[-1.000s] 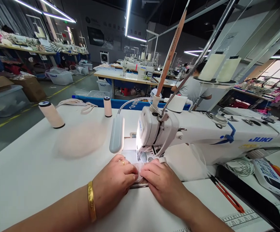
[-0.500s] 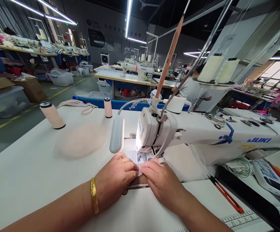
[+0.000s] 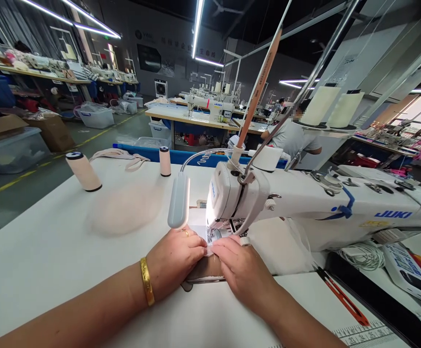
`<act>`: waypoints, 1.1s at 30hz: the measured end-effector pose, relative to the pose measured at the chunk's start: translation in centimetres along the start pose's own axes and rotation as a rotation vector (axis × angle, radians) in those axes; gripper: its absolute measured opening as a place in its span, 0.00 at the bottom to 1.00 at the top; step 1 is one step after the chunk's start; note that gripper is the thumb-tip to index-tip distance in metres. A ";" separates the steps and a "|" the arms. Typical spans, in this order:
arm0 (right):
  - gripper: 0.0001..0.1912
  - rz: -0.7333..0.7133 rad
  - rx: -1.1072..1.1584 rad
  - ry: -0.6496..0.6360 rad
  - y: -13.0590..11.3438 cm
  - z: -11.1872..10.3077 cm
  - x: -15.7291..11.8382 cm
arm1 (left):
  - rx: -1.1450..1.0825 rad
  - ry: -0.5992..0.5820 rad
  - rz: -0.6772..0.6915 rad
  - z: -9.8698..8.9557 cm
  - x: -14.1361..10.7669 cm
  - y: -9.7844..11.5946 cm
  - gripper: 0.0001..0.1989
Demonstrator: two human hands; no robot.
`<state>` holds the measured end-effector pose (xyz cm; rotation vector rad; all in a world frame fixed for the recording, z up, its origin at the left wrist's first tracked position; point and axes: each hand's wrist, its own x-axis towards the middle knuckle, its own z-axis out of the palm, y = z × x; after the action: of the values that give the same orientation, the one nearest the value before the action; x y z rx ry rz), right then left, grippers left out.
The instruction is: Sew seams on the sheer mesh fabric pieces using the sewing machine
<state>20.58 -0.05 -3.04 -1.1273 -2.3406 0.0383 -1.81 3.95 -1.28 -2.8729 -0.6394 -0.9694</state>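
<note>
A white JUKI sewing machine (image 3: 228, 193) stands before me, its lit needle area just beyond my fingertips. My left hand (image 3: 179, 258), with a gold bracelet at the wrist, has its fingers pressed together on the left side of a small piece of pale, thin fabric (image 3: 209, 250). From the right, my right hand (image 3: 237, 263) pinches the same fabric close to the presser foot. A brown surface (image 3: 206, 268) shows between the hands, below the fabric. The fingers hide most of the fabric, and I cannot make out its shape.
A grey lamp (image 3: 179, 200) hangs left of the needle. Two thread spools (image 3: 84, 172) and a sheer pale cloth pile (image 3: 125, 208) lie on the left. Sheer material (image 3: 279, 244) lies under the machine arm. Orange thread snips (image 3: 344, 297) and a black tray (image 3: 373, 295) are right.
Both hands have shifted slightly forward, and more of the brown surface shows between them. The whole view has moved a little. Both hands keep their hold on the fabric.
</note>
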 end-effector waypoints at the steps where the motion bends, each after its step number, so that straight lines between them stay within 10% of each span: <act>1: 0.23 0.006 0.012 0.004 0.0 0.0 0.0 | 0.013 0.004 0.002 0.0 0.1 -0.1 0.14; 23: 0.17 0.112 -0.060 0.077 0.4 -0.5 0.3 | -0.070 -0.165 -0.214 -1.2 0.4 -0.5 0.17; 29: 0.13 -0.114 0.172 -0.049 -1.2 -1.5 0.6 | -0.006 -0.125 -0.291 -1.3 0.4 -1.1 0.12; 33: 0.11 0.009 -0.084 0.017 0.7 -1.5 0.5 | 0.084 -0.139 -0.299 -1.0 0.1 -1.2 0.12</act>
<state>21.52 0.46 -1.66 -1.1731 -2.3412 -0.0671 -2.78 4.95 -0.55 -2.8400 -1.1187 -0.7507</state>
